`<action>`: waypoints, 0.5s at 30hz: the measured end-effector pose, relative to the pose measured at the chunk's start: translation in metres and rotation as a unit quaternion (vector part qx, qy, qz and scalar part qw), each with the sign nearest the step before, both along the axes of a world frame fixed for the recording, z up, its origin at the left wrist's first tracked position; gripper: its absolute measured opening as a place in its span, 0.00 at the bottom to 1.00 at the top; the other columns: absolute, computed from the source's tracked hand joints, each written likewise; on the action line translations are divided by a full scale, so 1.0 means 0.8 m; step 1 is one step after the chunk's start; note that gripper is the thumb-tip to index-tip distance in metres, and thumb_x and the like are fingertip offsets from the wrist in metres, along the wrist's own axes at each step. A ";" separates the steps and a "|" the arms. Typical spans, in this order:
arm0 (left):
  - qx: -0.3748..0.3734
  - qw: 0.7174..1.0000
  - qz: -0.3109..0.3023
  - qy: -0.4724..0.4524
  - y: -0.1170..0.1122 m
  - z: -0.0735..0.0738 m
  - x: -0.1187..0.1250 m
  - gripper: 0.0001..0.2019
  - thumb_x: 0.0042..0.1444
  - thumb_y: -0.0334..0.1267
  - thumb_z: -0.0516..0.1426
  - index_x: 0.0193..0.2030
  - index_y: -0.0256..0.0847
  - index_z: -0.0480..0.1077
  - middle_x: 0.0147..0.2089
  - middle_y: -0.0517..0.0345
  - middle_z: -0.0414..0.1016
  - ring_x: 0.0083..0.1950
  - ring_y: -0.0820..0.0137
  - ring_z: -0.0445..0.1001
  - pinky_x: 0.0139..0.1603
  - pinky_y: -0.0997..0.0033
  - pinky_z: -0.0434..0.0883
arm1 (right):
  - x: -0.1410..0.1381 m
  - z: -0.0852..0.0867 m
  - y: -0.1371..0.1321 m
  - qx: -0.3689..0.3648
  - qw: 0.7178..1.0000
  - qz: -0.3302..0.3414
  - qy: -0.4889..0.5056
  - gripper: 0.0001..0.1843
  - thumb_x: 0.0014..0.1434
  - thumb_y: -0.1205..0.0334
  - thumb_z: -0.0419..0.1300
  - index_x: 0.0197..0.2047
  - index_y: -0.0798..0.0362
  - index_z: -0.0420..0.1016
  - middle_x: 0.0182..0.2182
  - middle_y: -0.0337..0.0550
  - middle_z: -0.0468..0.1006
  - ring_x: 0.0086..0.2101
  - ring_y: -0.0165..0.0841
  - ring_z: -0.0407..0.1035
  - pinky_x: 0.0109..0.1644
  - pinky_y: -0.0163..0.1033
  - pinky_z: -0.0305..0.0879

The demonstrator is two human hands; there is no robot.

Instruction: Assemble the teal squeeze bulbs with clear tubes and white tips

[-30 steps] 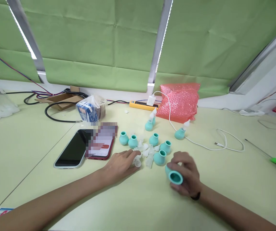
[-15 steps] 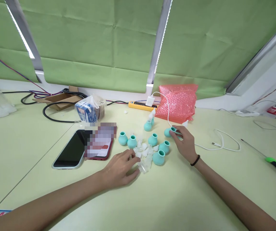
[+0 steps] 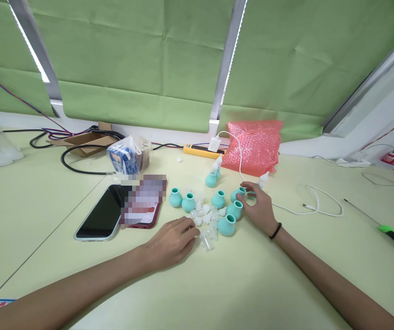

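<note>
My right hand (image 3: 258,208) has its thumb and forefinger on the neck of a teal squeeze bulb (image 3: 236,195), which stands with its mouth up. Several more teal bulbs are close by, among them a front bulb (image 3: 226,225) and a left bulb (image 3: 175,198). Between them lies a loose pile of small white tips (image 3: 206,219) and clear plastic tubes (image 3: 207,240). My left hand (image 3: 174,240) rests at the pile's left edge, its fingers curled and pinched together. Whatever is between those fingertips is hidden. Behind, bulbs with white tips fitted (image 3: 211,178) stand together.
Two phones, one black-screened (image 3: 98,213) and one in a red case (image 3: 145,206), lie at left. A bagged blue packet (image 3: 124,158), a yellow power strip (image 3: 200,151) and pink bubble wrap (image 3: 253,149) line the back. A white cable (image 3: 296,213) and a screwdriver (image 3: 385,228) lie right.
My right hand has moved a little left and nearer with the bulb, bringing it beside the other bulbs. The left thumb and fingers have closed together, and the clear tubes have shifted slightly.
</note>
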State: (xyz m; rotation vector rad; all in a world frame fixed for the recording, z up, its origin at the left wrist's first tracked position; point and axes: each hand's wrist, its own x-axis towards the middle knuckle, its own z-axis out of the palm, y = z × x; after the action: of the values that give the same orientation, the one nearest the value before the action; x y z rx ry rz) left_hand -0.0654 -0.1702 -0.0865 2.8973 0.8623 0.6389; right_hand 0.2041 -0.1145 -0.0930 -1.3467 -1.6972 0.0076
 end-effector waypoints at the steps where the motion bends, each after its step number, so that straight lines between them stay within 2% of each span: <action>1: 0.006 1.000 -0.002 -0.005 0.001 -0.003 0.000 0.09 0.55 0.29 0.45 0.37 0.36 0.65 0.37 0.50 0.67 0.36 0.69 0.67 0.34 0.70 0.68 | 0.000 0.003 -0.001 0.037 0.999 -0.016 -0.012 0.17 0.48 0.58 0.57 0.42 0.54 0.64 0.36 0.45 0.70 0.35 0.36 0.66 0.38 0.44 0.65; 4: 0.014 1.000 -0.007 -0.018 0.006 -0.011 -0.001 0.11 0.54 0.25 0.44 0.38 0.36 0.65 0.39 0.49 0.67 0.38 0.69 0.68 0.35 0.71 0.69 | 0.006 0.014 -0.002 0.149 0.985 -0.082 -0.036 0.20 0.45 0.58 0.58 0.41 0.54 0.63 0.37 0.47 0.66 0.39 0.40 0.61 0.41 0.48 0.61; 7: 0.028 0.999 0.000 -0.030 0.008 -0.016 -0.001 0.11 0.54 0.24 0.45 0.37 0.36 0.65 0.40 0.49 0.68 0.37 0.70 0.69 0.33 0.73 0.69 | 0.012 0.020 0.001 0.191 0.970 -0.144 -0.037 0.25 0.42 0.60 0.60 0.45 0.55 0.60 0.43 0.50 0.61 0.46 0.44 0.55 0.47 0.53 0.53; 11: 0.059 0.994 0.069 -0.054 0.006 -0.009 0.000 0.08 0.53 0.27 0.46 0.34 0.38 0.65 0.35 0.52 0.68 0.35 0.69 0.68 0.28 0.73 0.67 | 0.020 0.015 0.008 0.161 0.972 -0.169 -0.025 0.38 0.40 0.59 0.61 0.53 0.56 0.50 0.49 0.53 0.56 0.50 0.47 0.50 0.50 0.57 0.47; 15: 0.021 0.986 0.165 -0.021 0.003 0.004 0.002 0.07 0.52 0.34 0.49 0.37 0.39 0.64 0.35 0.53 0.68 0.37 0.65 0.68 0.27 0.70 0.66 | 0.027 0.002 0.016 0.094 0.984 -0.154 0.000 0.42 0.41 0.56 0.60 0.56 0.52 0.44 0.53 0.53 0.52 0.51 0.47 0.48 0.50 0.57 0.46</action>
State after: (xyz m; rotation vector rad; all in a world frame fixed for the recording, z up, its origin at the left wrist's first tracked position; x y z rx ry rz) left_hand -0.0640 -0.1678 -0.0834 2.7862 1.3545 0.7442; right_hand 0.2255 -0.1016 -0.0911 -1.4501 -1.4334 -0.3226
